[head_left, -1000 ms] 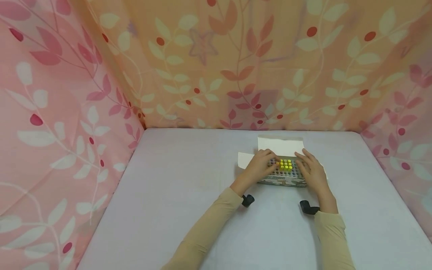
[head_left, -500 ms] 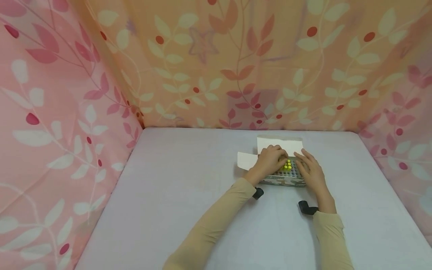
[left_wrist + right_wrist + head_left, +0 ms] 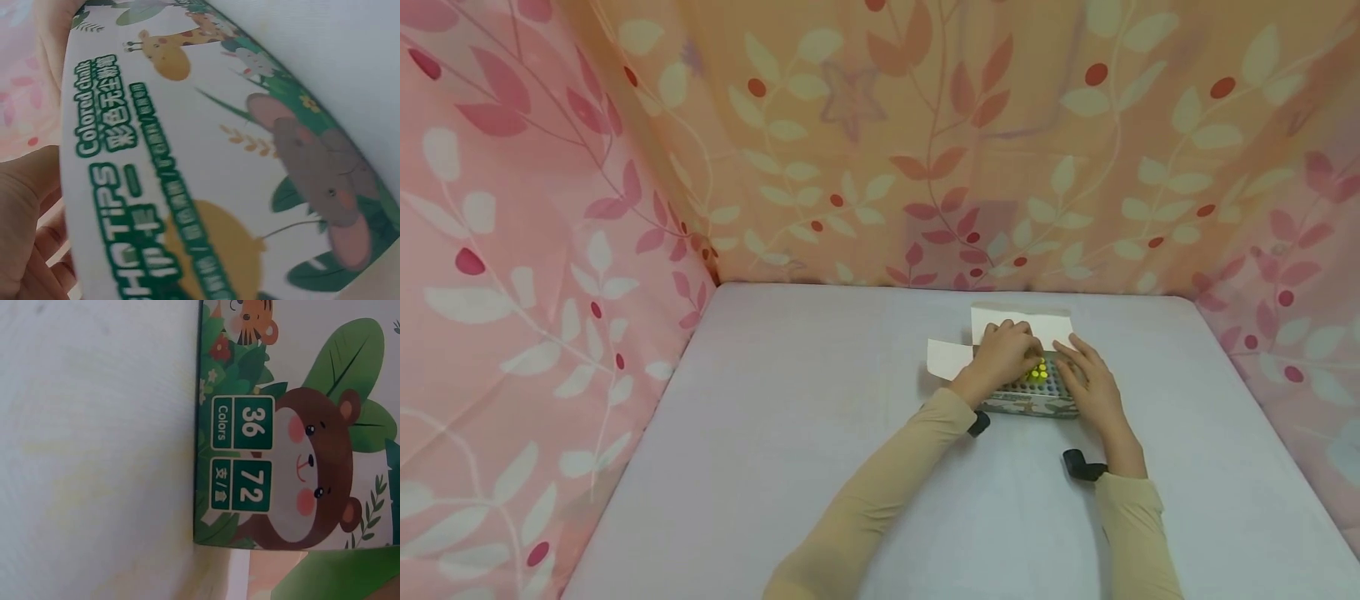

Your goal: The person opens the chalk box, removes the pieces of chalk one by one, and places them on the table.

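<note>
An opened chalk box [image 3: 1028, 404] with printed animals lies on the table, filled with rows of round chalk ends. Bright yellow chalk sticks [image 3: 1039, 373] stand out near its middle. My left hand [image 3: 1003, 354] reaches in from the left with bent fingers. Its thumb and fingertips pinch at the yellow sticks and hide some of them. My right hand [image 3: 1093, 387] rests at the box's right end, fingers extended along the edge. The left wrist view shows the box's printed front [image 3: 206, 150], labelled "Colored chalk"; my left fingers [image 3: 25, 200] appear beside it. In the right wrist view a bear panel [image 3: 306, 469] reads 36 and 72.
A white lid flap [image 3: 1037, 321] stands open behind the box, and a side flap [image 3: 947, 358] sticks out left. Black wrist cameras [image 3: 1084, 465] hang at both wrists. The white table [image 3: 820, 417] ends at floral curtains [image 3: 850, 167] behind and at the sides.
My left hand has moved right, from beside the yellow chalk sticks to over them, covering part of the group. My right hand has stayed at the box's right end.
</note>
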`<state>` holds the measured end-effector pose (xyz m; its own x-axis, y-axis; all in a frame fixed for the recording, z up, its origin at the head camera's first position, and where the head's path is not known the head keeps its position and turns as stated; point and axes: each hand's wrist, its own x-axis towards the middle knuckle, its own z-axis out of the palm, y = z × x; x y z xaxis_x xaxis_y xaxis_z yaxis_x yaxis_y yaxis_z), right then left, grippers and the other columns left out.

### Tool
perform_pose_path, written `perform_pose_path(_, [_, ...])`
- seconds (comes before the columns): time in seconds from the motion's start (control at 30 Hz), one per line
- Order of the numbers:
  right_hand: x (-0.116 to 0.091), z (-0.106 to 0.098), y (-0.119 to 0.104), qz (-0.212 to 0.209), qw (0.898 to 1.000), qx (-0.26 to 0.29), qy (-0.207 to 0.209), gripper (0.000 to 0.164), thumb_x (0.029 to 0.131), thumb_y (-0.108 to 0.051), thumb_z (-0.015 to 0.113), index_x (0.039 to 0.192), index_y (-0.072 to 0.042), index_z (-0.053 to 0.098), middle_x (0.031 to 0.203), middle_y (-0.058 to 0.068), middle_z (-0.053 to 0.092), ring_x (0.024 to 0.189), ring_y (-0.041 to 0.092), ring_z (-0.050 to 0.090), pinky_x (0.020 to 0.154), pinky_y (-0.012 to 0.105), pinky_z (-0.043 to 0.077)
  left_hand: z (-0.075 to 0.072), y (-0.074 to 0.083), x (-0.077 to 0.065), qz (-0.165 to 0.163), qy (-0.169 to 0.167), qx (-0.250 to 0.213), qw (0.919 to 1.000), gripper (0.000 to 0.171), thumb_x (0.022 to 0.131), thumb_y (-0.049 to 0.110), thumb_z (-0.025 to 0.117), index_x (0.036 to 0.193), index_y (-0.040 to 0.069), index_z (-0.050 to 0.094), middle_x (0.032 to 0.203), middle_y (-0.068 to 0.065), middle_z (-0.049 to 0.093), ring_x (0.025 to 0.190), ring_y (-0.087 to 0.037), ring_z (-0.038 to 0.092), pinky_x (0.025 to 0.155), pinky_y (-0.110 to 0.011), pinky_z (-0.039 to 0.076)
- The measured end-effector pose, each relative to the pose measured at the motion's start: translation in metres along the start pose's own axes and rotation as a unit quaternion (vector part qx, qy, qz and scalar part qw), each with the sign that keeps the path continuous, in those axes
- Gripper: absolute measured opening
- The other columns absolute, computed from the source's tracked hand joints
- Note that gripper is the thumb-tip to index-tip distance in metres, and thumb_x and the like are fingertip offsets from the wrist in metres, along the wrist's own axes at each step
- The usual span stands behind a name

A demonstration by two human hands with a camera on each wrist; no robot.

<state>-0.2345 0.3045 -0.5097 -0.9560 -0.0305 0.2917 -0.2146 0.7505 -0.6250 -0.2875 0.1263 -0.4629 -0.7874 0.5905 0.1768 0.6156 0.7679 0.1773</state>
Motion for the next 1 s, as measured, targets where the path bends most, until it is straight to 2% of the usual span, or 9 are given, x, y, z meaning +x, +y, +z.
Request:
perform_pose_path(0.23, [0.002,0.001,0.000,-0.006,1.000,0.014,0.004,0.040,0.096,-0.027,0.050,0.132,-0.011,0.051,0.147,0.018,0.031,0.133,0.045,0.027,0.098,0.068,0.023,-0.006,-0.001,0.005,0.016,-0.023,0.020,0.9994,0.018,0.089,0.044,0.058,0.100,0.037,0.069,0.105,0.014,0.056,0.095,-0.007,0.048,0.083,-0.028,0.039])
perform_pose_path(0.4, [0.001,0.001,0.000,-0.009,1.000,0.018,0.007,0.039,0.096,-0.026,0.050,0.132,-0.009,0.051,0.146,0.019,0.031,0.132,0.045,0.027,0.099,0.067,0.023,-0.006,-0.002,0.007,0.028,-0.026,0.043,0.9984,0.019,0.089,0.047,0.055,0.101,0.038,0.068,0.108,0.015,0.055,0.098,-0.007,0.047,0.084,-0.029,0.037])
perform_pose_path(0.7, [-0.001,0.001,0.001,-0.008,1.000,0.022,0.010,0.039,0.096,-0.025,0.050,0.132,-0.009,0.051,0.146,0.019,0.032,0.132,0.045,0.027,0.099,0.067,0.023,0.005,-0.004,0.005,0.058,0.009,0.079,0.9951,0.022,0.094,0.046,0.048,0.104,0.037,0.065,0.116,0.015,0.052,0.103,-0.006,0.047,0.089,-0.030,0.037])
perform_pose_path(0.83, [-0.001,0.000,0.000,-0.010,1.000,0.025,0.011,0.038,0.096,-0.024,0.050,0.131,-0.008,0.052,0.145,0.020,0.032,0.132,0.046,0.028,0.098,0.067,0.023,0.007,-0.003,0.003,0.051,0.019,0.078,0.9955,0.024,0.094,0.047,0.046,0.107,0.037,0.063,0.120,0.014,0.050,0.106,-0.006,0.047,0.092,-0.030,0.037])
perform_pose_path(1.0, [-0.002,-0.001,0.000,-0.008,1.000,0.020,0.007,0.039,0.097,-0.026,0.049,0.131,-0.007,0.052,0.145,0.020,0.032,0.131,0.046,0.028,0.098,0.067,0.024,0.004,-0.003,-0.001,0.031,0.044,0.048,0.9974,0.024,0.094,0.048,0.045,0.104,0.036,0.063,0.122,0.013,0.049,0.106,-0.007,0.048,0.092,-0.030,0.039])
